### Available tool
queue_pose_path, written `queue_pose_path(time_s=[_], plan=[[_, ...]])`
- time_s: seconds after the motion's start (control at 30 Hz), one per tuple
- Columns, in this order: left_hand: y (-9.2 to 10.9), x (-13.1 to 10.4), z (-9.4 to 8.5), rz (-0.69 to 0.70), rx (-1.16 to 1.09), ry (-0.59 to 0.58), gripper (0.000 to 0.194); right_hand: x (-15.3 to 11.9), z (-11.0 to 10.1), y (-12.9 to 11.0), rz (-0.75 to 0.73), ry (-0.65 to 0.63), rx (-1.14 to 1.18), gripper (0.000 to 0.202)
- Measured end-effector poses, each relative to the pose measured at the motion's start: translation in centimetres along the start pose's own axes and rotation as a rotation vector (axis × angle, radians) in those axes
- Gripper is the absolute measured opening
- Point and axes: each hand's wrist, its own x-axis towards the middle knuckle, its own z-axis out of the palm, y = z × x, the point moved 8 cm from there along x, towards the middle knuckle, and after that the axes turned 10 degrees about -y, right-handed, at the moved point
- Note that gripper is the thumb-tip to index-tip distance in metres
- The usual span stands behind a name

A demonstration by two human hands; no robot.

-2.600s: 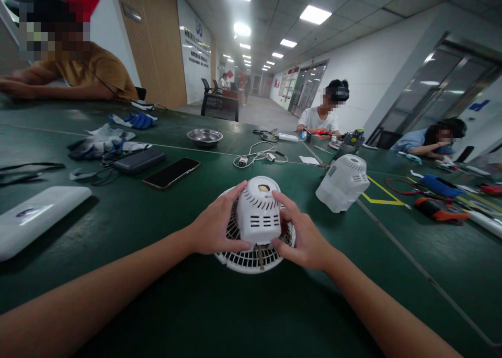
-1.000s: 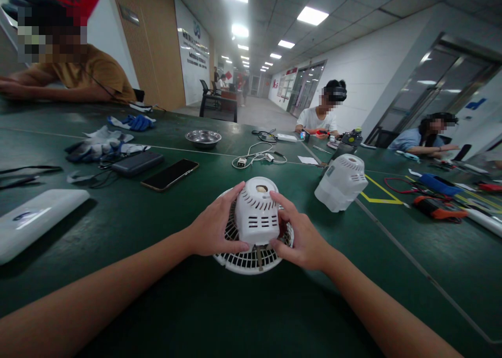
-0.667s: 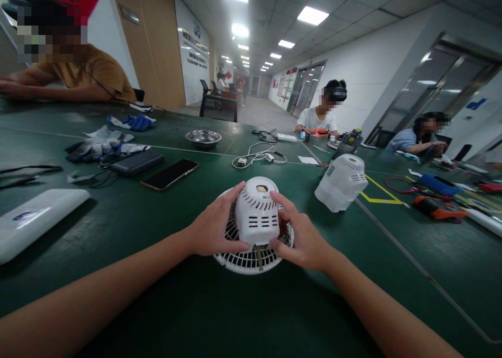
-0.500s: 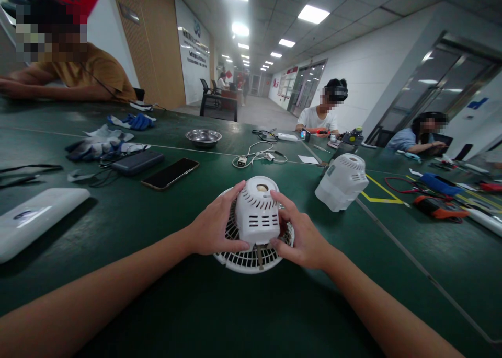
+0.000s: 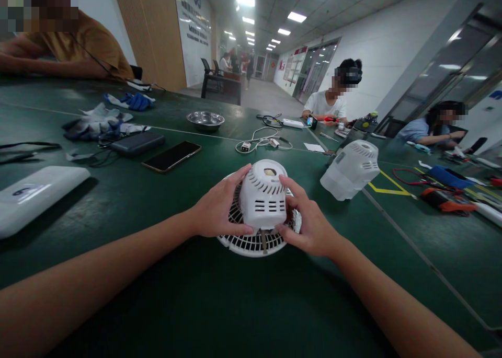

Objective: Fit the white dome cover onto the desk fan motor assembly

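A white slotted fan motor housing [image 5: 264,198] sits over a round white fan grille [image 5: 251,247] on the green table in front of me. My left hand [image 5: 219,206] grips the housing's left side, thumb at its lower front edge and fingers along the upper side. On the opposite side my right hand [image 5: 311,219] holds it, thumb low and forefinger near the top rim. Part of the right fingers is hidden behind the housing. A short brownish strip or shaft shows below the housing's front edge, over the grille.
A second white housing [image 5: 351,169] stands to the right. Around lie a phone [image 5: 171,156], a power bank [image 5: 138,143], gloves [image 5: 98,123], a metal bowl [image 5: 206,119], a white cable [image 5: 261,142], a white box-like device [image 5: 41,196] and an orange meter [image 5: 447,201]. Several people sit around the table.
The view has tilted down and shifted slightly, so everything sits higher in the picture. Both hands keep their hold on the housing, with hardly any change in grip.
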Motion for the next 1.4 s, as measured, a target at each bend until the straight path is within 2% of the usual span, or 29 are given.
queue_pose_path(time_s=[0.43, 1.4], plan=[[0.16, 0.04, -0.02, -0.018, 0.006, -0.012, 0.137, -0.12, 0.12, 0.32, 0.055, -0.012, -0.007, 0.091], [0.16, 0.08, 0.06, -0.052, -0.022, -0.027, 0.136, -0.14, 0.09, 0.3, 0.034, -0.009, 0.006, 0.092]])
